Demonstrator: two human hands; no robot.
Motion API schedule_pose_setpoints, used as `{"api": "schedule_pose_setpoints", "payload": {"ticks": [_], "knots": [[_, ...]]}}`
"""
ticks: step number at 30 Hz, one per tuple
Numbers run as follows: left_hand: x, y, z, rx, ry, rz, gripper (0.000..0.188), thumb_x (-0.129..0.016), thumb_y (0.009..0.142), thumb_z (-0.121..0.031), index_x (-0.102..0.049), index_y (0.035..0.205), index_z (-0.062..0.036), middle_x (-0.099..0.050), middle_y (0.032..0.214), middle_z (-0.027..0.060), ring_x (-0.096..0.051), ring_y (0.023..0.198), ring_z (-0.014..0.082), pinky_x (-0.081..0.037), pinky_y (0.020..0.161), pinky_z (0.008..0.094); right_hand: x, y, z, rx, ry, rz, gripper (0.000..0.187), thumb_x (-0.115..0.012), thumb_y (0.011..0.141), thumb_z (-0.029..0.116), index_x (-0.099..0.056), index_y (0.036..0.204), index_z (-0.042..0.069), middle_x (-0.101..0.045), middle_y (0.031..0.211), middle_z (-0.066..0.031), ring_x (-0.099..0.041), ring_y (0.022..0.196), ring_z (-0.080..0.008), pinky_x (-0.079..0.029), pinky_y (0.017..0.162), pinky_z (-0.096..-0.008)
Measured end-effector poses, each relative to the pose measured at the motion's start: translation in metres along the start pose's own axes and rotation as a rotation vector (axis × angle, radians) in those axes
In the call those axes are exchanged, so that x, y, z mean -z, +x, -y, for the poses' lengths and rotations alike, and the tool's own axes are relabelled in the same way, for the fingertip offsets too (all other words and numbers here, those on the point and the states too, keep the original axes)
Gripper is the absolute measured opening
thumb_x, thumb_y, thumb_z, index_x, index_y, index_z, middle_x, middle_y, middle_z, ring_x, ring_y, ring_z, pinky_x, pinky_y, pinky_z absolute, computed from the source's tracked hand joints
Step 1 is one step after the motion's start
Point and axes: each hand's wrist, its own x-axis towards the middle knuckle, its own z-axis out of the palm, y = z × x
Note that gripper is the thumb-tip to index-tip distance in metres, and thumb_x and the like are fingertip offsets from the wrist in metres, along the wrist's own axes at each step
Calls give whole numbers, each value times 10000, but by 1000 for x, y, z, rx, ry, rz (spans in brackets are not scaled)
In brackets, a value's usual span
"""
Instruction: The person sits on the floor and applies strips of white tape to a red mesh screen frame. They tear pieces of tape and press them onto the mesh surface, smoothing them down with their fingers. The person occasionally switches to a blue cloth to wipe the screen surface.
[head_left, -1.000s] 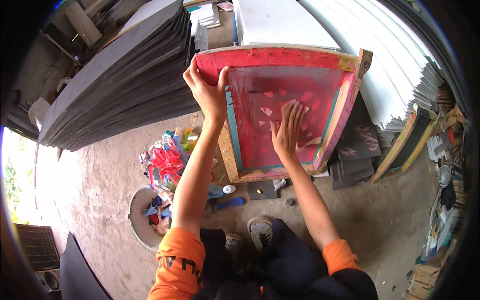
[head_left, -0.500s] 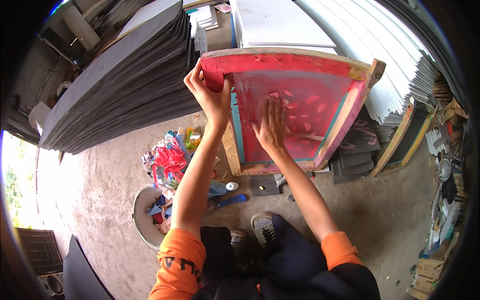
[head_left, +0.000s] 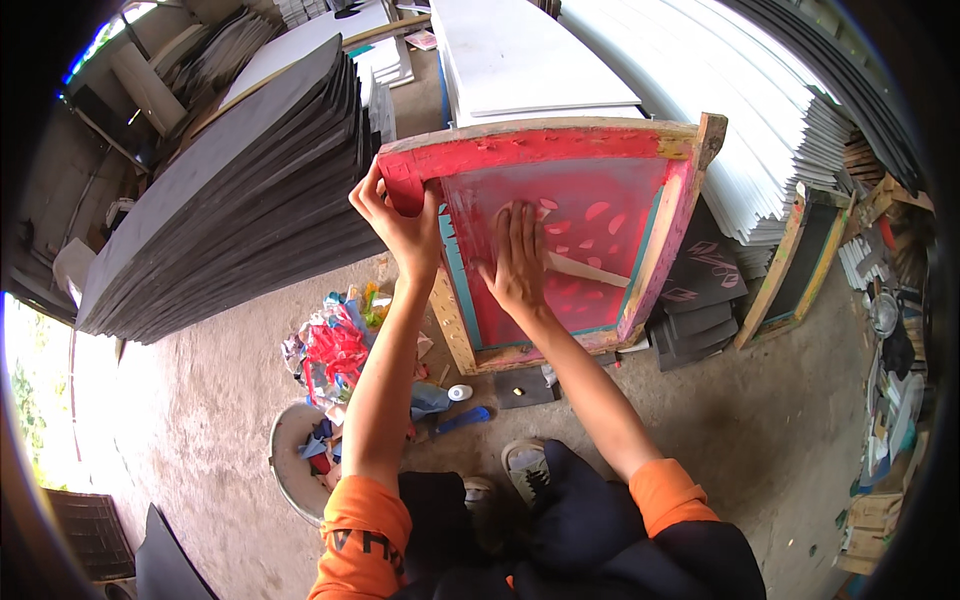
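A wooden screen-printing frame (head_left: 540, 136) stands tilted in front of me, its top rail and upper left corner coated in red. My left hand (head_left: 408, 232) is closed around that upper left corner, thumb on the near side. Across the frame stretches a pinkish-red mesh (head_left: 600, 235) with several lighter leaf-like shapes and a pale diagonal band, and teal strips along its sides. My right hand (head_left: 518, 262) lies on the left half of this mesh, palm toward it, fingers stretched upward. Whether a cloth is under the palm I cannot see.
Stacked dark sheets (head_left: 230, 190) rise on the left, white sheets (head_left: 540, 60) behind the frame. A second frame (head_left: 790, 270) leans at right. Near my feet are a bucket of scraps (head_left: 290, 455), a heap of coloured rags (head_left: 335, 345), a white-capped bottle (head_left: 458, 393) and a blue tool (head_left: 465, 420).
The whole view has shifted, so the frame and both hands sit lower and farther left. My right hand, blurred by motion before, now shows sharply on the mesh. The left hand keeps its grip.
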Motion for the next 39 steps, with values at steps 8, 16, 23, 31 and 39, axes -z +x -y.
{"api": "schedule_pose_setpoints", "payload": {"ticks": [8, 16, 23, 31, 39], "knots": [[2, 2, 10, 13, 73, 0, 641, -697, 697, -16, -403, 1267, -8, -367, 1140, 142, -461, 991, 246, -434, 841, 347, 22, 14, -35, -249, -58, -346, 703, -609, 819, 200, -250, 1378, -30, -198, 1436, -269, -158, 1355, -406, -147, 1104, -510], [1, 5, 12, 20, 103, 19, 636, -692, 694, -1, -402, 1260, -4, -365, 1138, 144, -491, 958, 246, -448, 827, 342, 1, -5, -31, -14, -45, -88, 650, -570, 852, 319, -319, 1340, -30, -305, 1386, -270, -246, 1316, -429, -213, 1082, -510], [-10, 5, 17, 51, 76, 0, 626, -695, 705, -2, -402, 1258, -8, -367, 1151, 149, -509, 983, 266, -453, 849, 354, 2, -9, -50, -130, -171, -191, 619, -502, 899, 285, -263, 1372, -35, -218, 1422, -282, -173, 1347, -418, -208, 1087, -494], [-7, 8, 16, 46, 96, -5, 632, -688, 710, 8, -393, 1268, -11, -367, 1148, 149, -504, 1019, 279, -448, 878, 367, 14, 3, -67, -313, -148, -342, 594, -480, 908, 169, -215, 1406, -15, -208, 1449, -244, -156, 1363, -386, -160, 1104, -482], [-6, -2, 12, -20, 239, 59, 695, -658, 762, -42, -295, 1354, -7, -345, 1248, 215, -431, 1137, 373, -370, 968, 416, 24, 3, -57, 58, -19, -269, 590, -459, 780, -151, -406, 1336, 38, -363, 1410, -101, -378, 1273, -325, -414, 1004, -428]]}}
